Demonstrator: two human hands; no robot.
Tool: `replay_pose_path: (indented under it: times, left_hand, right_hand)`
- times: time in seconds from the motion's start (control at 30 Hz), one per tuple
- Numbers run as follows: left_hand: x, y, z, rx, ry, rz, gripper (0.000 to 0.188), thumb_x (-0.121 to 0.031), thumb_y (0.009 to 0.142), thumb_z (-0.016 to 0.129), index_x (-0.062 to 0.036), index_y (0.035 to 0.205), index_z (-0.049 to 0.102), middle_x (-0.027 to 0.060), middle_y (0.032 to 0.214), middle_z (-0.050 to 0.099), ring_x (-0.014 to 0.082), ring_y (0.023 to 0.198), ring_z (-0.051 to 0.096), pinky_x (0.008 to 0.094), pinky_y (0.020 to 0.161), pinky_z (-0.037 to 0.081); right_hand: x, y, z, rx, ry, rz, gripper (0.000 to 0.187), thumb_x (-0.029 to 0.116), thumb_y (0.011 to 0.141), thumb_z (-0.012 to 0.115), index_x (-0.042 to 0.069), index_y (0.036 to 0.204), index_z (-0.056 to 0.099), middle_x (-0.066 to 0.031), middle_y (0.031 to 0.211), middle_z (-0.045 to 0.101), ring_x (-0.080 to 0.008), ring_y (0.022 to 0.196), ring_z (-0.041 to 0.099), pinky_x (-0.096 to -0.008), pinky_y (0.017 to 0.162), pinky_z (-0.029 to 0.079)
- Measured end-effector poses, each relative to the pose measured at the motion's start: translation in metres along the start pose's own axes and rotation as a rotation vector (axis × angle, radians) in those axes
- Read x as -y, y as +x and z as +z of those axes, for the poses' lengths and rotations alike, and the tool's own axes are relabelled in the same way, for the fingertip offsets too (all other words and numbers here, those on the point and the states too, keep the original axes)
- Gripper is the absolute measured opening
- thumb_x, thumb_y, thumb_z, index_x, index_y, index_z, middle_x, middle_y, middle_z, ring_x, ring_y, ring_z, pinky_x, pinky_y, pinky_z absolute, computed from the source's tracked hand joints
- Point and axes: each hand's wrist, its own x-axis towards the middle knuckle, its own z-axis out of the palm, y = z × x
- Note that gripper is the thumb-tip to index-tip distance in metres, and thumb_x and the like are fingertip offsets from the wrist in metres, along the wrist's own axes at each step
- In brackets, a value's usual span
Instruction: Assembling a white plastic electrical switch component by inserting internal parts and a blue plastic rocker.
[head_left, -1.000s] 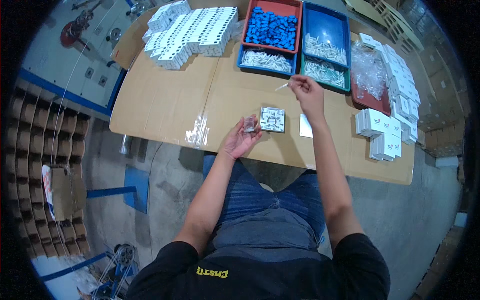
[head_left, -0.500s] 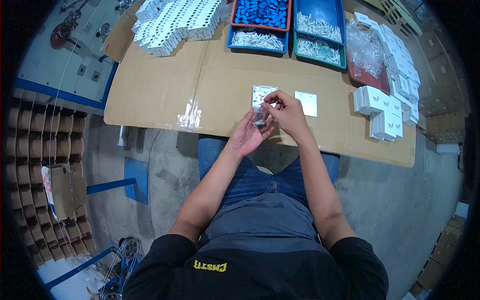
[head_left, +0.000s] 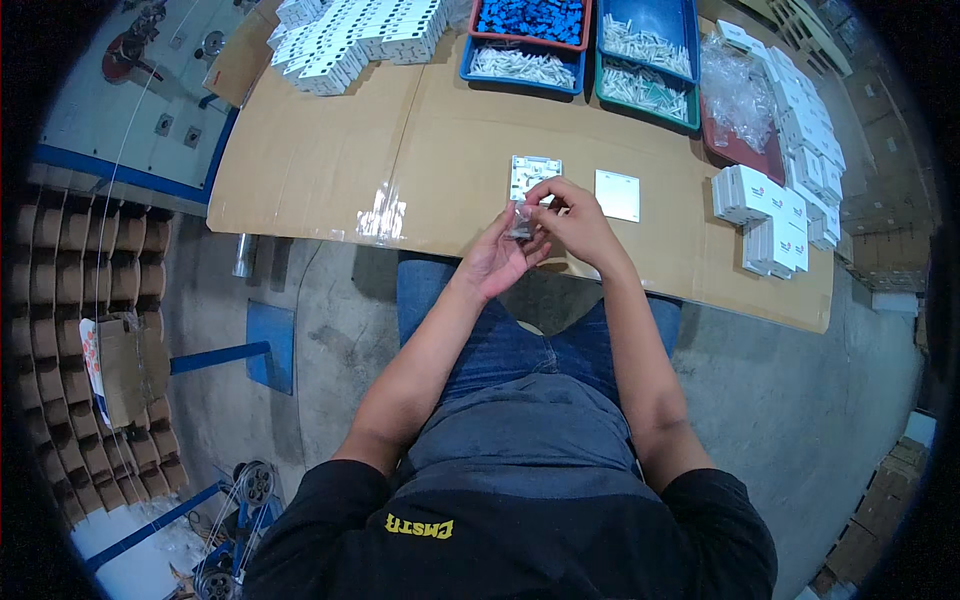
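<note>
Between my hands is a small clear plastic bag (head_left: 520, 228) with small darkish parts inside, too small to make out. My left hand (head_left: 490, 264) is palm up, its thumb and fingers closed around the bag's lower part. With thumb and forefinger, my right hand (head_left: 582, 230) pinches at the bag's upper end. Just beyond my fingers lies an uncovered white device housing (head_left: 536, 170) with its inner parts facing up; my hands hide its near end. A flat white square cover plate (head_left: 617, 195) rests on the table to the right of it.
On the cardboard-covered table (head_left: 310, 170) are stacked white units (head_left: 360, 40) at far left. Trays at the back hold blue parts (head_left: 530, 20) and white plugs (head_left: 525, 65). Clear bags (head_left: 738, 90) fill a red tray, and white boxes (head_left: 770, 220) stand at right.
The view has shifted slightly. My hands stay at the same spot by the housing, still on the bag, with the fingers only slightly moved.
</note>
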Motion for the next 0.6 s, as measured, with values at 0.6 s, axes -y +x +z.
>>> replay_pose_path:
  times: [0.6]
  left_hand:
    - [0.012, -0.013, 0.02, -0.334, 0.734, 0.213, 0.034, -0.029, 0.106, 0.061, -0.0046, 0.129, 0.067, 0.0059, 0.118, 0.072, 0.0128, 0.105, 0.068, 0.0296, 0.085, 0.057]
  right_hand:
    - [0.013, -0.012, -0.03, 0.132, -0.335, 0.027, 0.016, 0.016, 0.09, 0.076, 0.001, 0.096, 0.072, -0.0092, 0.084, 0.07, -0.0153, 0.076, 0.059, -0.0317, 0.07, 0.046]
